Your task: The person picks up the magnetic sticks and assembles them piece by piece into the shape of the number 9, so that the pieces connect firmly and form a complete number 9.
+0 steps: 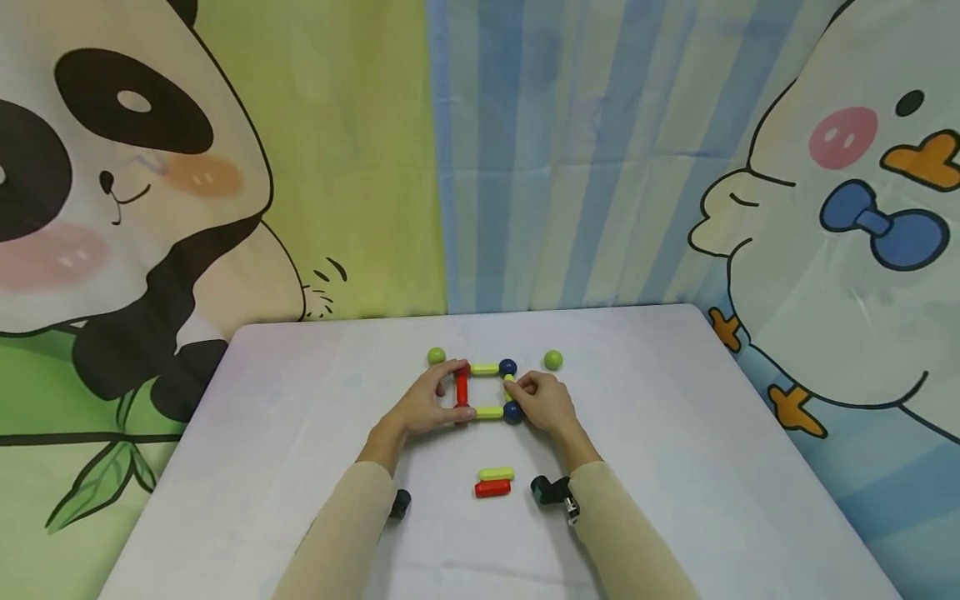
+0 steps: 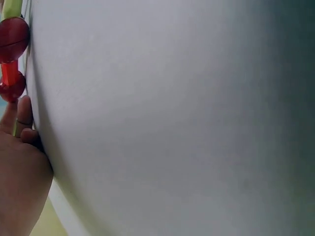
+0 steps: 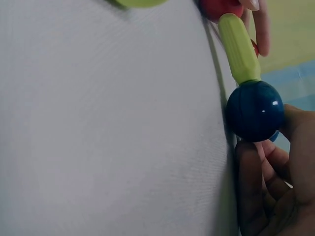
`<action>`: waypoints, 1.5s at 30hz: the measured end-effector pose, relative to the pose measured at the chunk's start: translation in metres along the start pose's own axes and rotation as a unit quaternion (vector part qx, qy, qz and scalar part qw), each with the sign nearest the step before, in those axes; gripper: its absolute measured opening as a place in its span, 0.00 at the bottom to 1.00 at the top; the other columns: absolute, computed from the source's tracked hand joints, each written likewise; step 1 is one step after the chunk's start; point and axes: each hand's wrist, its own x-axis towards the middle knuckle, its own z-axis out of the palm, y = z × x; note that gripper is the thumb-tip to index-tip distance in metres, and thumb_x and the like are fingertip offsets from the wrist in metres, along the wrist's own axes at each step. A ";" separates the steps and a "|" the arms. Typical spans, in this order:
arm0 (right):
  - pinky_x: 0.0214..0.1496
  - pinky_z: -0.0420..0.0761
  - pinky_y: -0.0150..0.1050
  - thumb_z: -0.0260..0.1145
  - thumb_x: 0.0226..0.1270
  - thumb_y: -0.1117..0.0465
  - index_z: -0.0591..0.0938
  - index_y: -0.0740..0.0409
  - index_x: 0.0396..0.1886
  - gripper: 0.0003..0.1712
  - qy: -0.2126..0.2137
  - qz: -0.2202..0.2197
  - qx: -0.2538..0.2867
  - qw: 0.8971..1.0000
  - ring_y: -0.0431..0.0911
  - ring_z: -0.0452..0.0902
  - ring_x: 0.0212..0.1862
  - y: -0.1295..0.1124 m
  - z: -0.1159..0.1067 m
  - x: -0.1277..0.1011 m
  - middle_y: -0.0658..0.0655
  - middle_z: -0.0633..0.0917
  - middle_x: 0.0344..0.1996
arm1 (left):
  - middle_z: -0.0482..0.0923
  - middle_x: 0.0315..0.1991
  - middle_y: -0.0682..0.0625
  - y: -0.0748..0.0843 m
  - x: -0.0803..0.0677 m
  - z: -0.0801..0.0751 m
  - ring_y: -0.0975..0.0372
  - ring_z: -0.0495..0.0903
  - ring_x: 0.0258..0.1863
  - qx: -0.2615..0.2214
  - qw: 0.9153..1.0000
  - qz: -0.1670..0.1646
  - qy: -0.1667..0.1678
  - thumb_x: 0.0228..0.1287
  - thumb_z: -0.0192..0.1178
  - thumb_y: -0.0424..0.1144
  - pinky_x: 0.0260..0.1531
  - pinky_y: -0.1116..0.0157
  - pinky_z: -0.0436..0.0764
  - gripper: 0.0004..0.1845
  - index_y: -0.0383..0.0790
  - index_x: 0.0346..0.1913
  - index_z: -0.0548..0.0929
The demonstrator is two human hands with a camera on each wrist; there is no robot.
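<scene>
A square of magnetic-looking rods and balls lies on the white table. Its left side is a red rod (image 1: 462, 388) between two red balls (image 2: 14, 38); yellow-green rods (image 1: 489, 412) run from these to blue balls (image 1: 513, 412) on the right. My left hand (image 1: 420, 406) spans the red side, thumb at the near red ball, fingers at the far one. On the right side, my right hand (image 1: 546, 406) pinches a yellow-green rod (image 1: 509, 385) between thumb and fingers, between the two blue balls. Its fingers partly cover that rod. The near blue ball (image 3: 255, 111) fills the right wrist view's foreground.
Two loose green balls (image 1: 437, 356) (image 1: 553, 360) sit beyond the square, left and right. Nearer the front, a yellow-green rod (image 1: 497, 473) and a red rod (image 1: 492, 488) lie side by side between the forearms. A printed cloth (image 1: 510, 167) hangs behind the table.
</scene>
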 end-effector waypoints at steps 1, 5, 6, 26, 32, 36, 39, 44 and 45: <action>0.36 0.73 0.39 0.68 0.71 0.41 0.85 0.53 0.37 0.20 -0.002 0.003 -0.001 1.000 0.45 0.74 0.32 -0.001 0.000 0.000 0.50 0.82 0.28 | 0.69 0.66 0.50 0.000 0.000 -0.001 0.53 0.69 0.54 -0.002 1.000 -0.003 -0.001 0.52 0.79 0.57 0.47 0.55 0.74 0.49 0.63 0.77 0.66; 0.47 0.78 0.44 0.67 0.72 0.44 0.85 0.55 0.45 0.19 -0.013 0.005 0.007 1.000 0.48 0.78 0.42 -0.007 -0.005 0.000 0.54 0.85 0.40 | 0.70 0.64 0.49 0.001 0.000 -0.002 0.54 0.69 0.54 -0.012 1.000 -0.015 -0.001 0.51 0.79 0.58 0.46 0.56 0.73 0.49 0.65 0.77 0.66; 0.51 0.79 0.47 0.67 0.72 0.44 0.84 0.55 0.48 0.20 -0.013 0.001 0.006 1.000 0.50 0.78 0.45 -0.008 -0.007 0.000 0.55 0.85 0.44 | 0.70 0.63 0.49 0.001 0.000 -0.003 0.54 0.69 0.54 -0.013 1.000 -0.019 0.000 0.51 0.79 0.58 0.46 0.56 0.73 0.49 0.65 0.77 0.66; 0.36 0.77 0.33 0.73 0.68 0.61 0.82 0.55 0.55 0.17 -0.066 -0.211 0.019 0.975 0.43 0.74 0.35 -0.007 -0.025 -0.052 0.54 0.76 0.52 | 0.70 0.61 0.50 0.000 -0.002 -0.001 0.55 0.69 0.52 -0.016 1.000 -0.025 0.003 0.49 0.81 0.55 0.46 0.57 0.73 0.50 0.67 0.76 0.67; 0.36 0.79 0.34 0.71 0.69 0.63 0.84 0.55 0.47 0.09 -0.127 -0.291 0.031 0.948 0.41 0.75 0.36 0.000 -0.026 -0.062 0.47 0.81 0.44 | 0.70 0.60 0.50 0.001 -0.001 0.001 0.55 0.69 0.51 -0.022 1.000 -0.014 -0.002 0.49 0.81 0.55 0.43 0.58 0.73 0.50 0.65 0.76 0.67; 0.37 0.78 0.33 0.71 0.69 0.64 0.85 0.53 0.44 0.07 -0.167 -0.312 0.023 0.935 0.39 0.74 0.35 -0.001 -0.023 -0.067 0.44 0.82 0.38 | 0.71 0.58 0.49 0.002 0.001 0.001 0.55 0.68 0.50 -0.023 1.000 -0.014 0.001 0.49 0.81 0.55 0.42 0.59 0.72 0.50 0.65 0.76 0.67; 0.39 0.77 0.32 0.72 0.68 0.64 0.85 0.50 0.43 0.07 -0.194 -0.310 0.006 0.931 0.38 0.74 0.36 -0.002 -0.021 -0.069 0.42 0.83 0.37 | 0.70 0.58 0.49 0.002 0.003 0.002 0.54 0.68 0.51 -0.022 1.000 -0.013 0.000 0.49 0.81 0.55 0.42 0.58 0.71 0.51 0.65 0.76 0.67; 0.40 0.77 0.33 0.72 0.67 0.63 0.85 0.46 0.44 0.09 -0.229 -0.299 -0.026 0.926 0.43 0.76 0.37 -0.004 -0.019 -0.071 0.42 0.84 0.39 | 0.71 0.59 0.50 0.000 0.002 0.003 0.55 0.68 0.50 -0.022 1.000 -0.017 0.001 0.48 0.81 0.55 0.41 0.59 0.72 0.51 0.66 0.76 0.67; 0.41 0.77 0.33 0.71 0.67 0.63 0.85 0.45 0.44 0.09 -0.235 -0.296 -0.031 0.925 0.43 0.76 0.38 -0.004 -0.018 -0.071 0.42 0.84 0.40 | 0.71 0.58 0.50 0.000 0.001 0.003 0.55 0.68 0.50 -0.025 0.999 -0.021 0.003 0.48 0.82 0.55 0.41 0.59 0.72 0.51 0.66 0.76 0.67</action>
